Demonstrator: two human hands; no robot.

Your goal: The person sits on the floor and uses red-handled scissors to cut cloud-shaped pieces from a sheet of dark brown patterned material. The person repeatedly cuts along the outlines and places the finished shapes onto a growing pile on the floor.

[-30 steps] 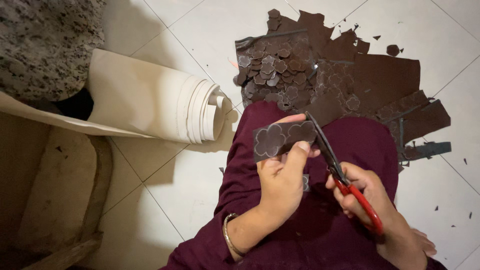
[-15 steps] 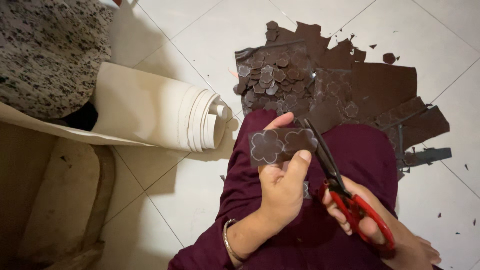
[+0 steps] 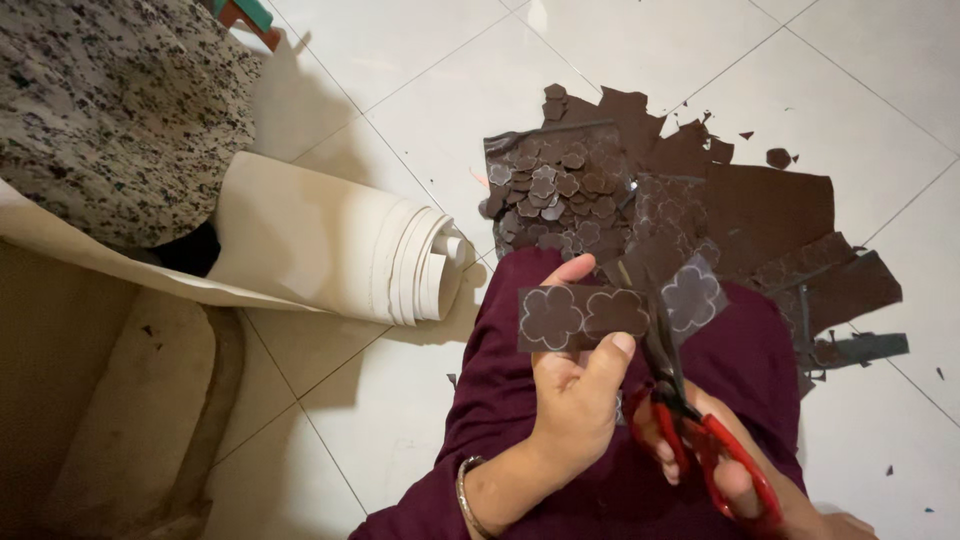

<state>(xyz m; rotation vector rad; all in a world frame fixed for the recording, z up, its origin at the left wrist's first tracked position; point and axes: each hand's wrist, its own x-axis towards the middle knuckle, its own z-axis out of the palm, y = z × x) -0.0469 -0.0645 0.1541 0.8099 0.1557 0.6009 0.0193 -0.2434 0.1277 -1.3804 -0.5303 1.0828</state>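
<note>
My left hand (image 3: 575, 395) pinches a small dark brown strip (image 3: 580, 318) with flower outlines drawn on it, held over my maroon-clad lap. My right hand (image 3: 735, 480) grips red-handled scissors (image 3: 690, 410), whose dark blades reach up into the strip's right end. A flower-marked piece (image 3: 692, 297) sits just right of the blades, partly separated from the strip. Beyond my knee lies a pile of cut brown flower shapes (image 3: 555, 195) on brown sheet scraps (image 3: 770, 215).
A rolled cream sheet (image 3: 400, 262) lies on the white tiled floor (image 3: 420, 90) to the left. A speckled grey cloth (image 3: 110, 110) covers something at top left. A tan surface (image 3: 120, 420) fills the lower left. Small brown offcuts (image 3: 778, 157) dot the tiles.
The scissors have cut further through the strip, and the right flower piece now hangs apart from it. My left hand has turned the strip flatter toward the camera.
</note>
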